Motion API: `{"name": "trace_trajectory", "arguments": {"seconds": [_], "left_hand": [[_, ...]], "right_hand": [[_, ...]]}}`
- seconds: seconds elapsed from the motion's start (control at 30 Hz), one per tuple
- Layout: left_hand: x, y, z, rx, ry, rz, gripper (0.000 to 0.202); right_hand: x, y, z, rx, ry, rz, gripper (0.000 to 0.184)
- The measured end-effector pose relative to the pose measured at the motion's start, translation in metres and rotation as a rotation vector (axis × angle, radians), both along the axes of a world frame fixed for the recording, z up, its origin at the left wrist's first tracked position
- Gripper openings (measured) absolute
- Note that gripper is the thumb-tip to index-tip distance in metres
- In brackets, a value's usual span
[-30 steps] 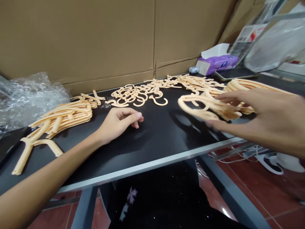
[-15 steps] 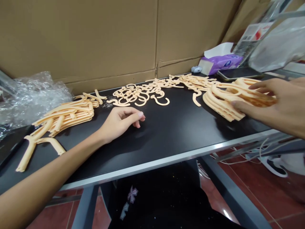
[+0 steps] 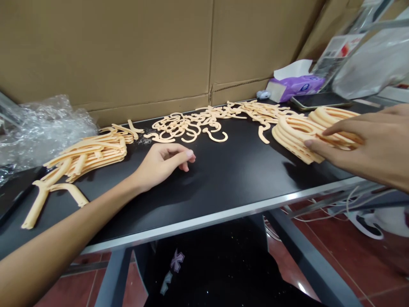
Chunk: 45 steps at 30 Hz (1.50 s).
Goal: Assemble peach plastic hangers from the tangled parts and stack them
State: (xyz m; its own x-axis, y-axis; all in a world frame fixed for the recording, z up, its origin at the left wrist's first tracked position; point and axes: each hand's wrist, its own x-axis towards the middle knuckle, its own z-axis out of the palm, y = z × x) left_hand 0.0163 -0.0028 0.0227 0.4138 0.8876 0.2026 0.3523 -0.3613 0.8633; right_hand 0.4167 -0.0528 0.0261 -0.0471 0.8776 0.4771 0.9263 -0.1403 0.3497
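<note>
My right hand [image 3: 364, 147] rests on a stack of peach plastic rings [image 3: 297, 132] at the right of the black table [image 3: 223, 183], thumb and fingers pinched on the top pieces. My left hand [image 3: 161, 164] lies loosely curled on the table's middle, holding nothing, fingertips on the surface. A scatter of small peach hook-shaped pieces [image 3: 188, 125] lies just beyond it. At the left, a pile of long peach strips [image 3: 89, 153] is stacked, with a forked piece [image 3: 47, 196] lying nearer me.
Cardboard sheets [image 3: 128, 55] wall off the back. Crumpled clear plastic wrap [image 3: 38, 128] sits at the far left. A purple tissue pack [image 3: 294, 83], a phone [image 3: 319, 101] and a plastic bag [image 3: 370, 64] stand at the back right. Red tile floor and cables show beneath.
My right hand carried the bundle of rings to the right and lowered it onto the table beside another ring stack. My left hand has stayed still.
</note>
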Motion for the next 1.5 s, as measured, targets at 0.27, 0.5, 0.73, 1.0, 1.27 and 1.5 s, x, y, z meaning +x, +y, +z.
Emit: {"name": "trace_trajectory", "arguments": {"seconds": [0.27, 0.5, 0.73, 1.0, 1.27, 1.5], "left_hand": [[-0.007, 0.000, 0.016, 0.055, 0.011, 0.043, 0.023], [-0.074, -0.008, 0.079, 0.227, 0.353, 0.348, 0.035], [-0.179, -0.068, 0.067, 0.319, 1.045, 0.450, 0.031], [-0.177, -0.100, 0.027, 0.246, 0.958, 0.353, 0.026], [-0.107, -0.103, 0.018, 0.483, 0.932, 0.200, 0.031], [-0.053, -0.063, 0.023, 0.518, 0.928, 0.046, 0.024]], "right_hand": [[-0.066, 0.035, 0.015, -0.011, 0.090, 0.282, 0.051], [-0.152, 0.091, 0.017, -0.281, 0.185, 0.707, 0.036], [-0.157, 0.105, -0.006, -0.308, 0.145, 0.768, 0.033], [-0.148, 0.113, -0.010, -0.300, 0.265, 0.786, 0.034], [-0.145, 0.111, -0.006, -0.262, 0.258, 0.791, 0.041], [-0.147, 0.107, 0.005, -0.219, 0.418, 0.803, 0.034]]}}
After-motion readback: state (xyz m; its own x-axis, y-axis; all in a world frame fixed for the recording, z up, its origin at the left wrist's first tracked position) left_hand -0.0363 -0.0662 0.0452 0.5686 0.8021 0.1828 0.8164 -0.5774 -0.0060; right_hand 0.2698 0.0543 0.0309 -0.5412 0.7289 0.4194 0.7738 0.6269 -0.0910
